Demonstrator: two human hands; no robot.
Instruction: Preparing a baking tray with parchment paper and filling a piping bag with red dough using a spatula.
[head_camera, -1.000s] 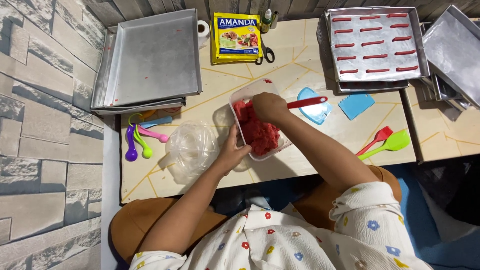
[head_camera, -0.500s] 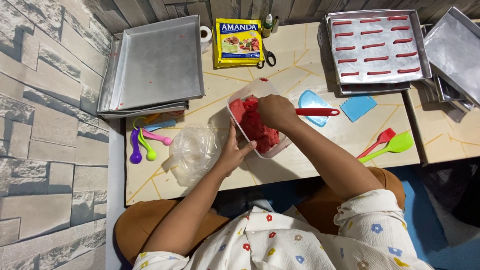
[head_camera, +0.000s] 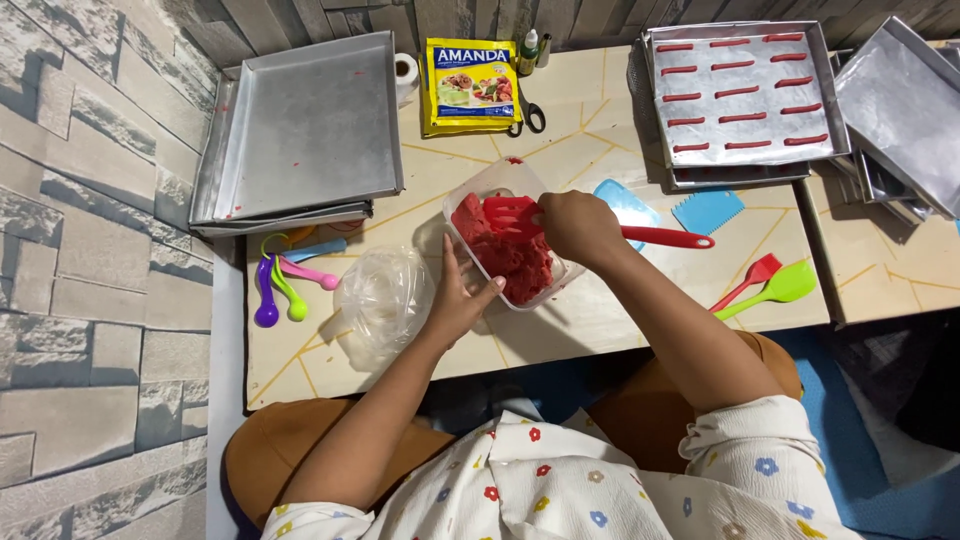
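A clear plastic tub (head_camera: 478, 184) of red dough (head_camera: 505, 252) sits tilted on the low table (head_camera: 590, 320). My left hand (head_camera: 458, 298) grips the tub's near left side. My right hand (head_camera: 575, 226) holds a red slotted spatula (head_camera: 660, 237) by its handle, with the slotted head over the dough at the tub's far end. A crumpled clear plastic bag (head_camera: 383, 298) lies just left of my left hand.
Stacked metal baking trays (head_camera: 300, 130) sit at the back left. A tray lined with red dough strips (head_camera: 745, 95) is at the back right, more trays (head_camera: 900, 110) beyond it. Coloured measuring spoons (head_camera: 280, 290), a yellow packet (head_camera: 470, 85), scissors (head_camera: 528, 118), blue scrapers (head_camera: 707, 211), red and green spatulas (head_camera: 765, 283) lie around.
The red spatula's slotted head has come up out of the dough into view at the tub's far end. My left hand stays on the tub.
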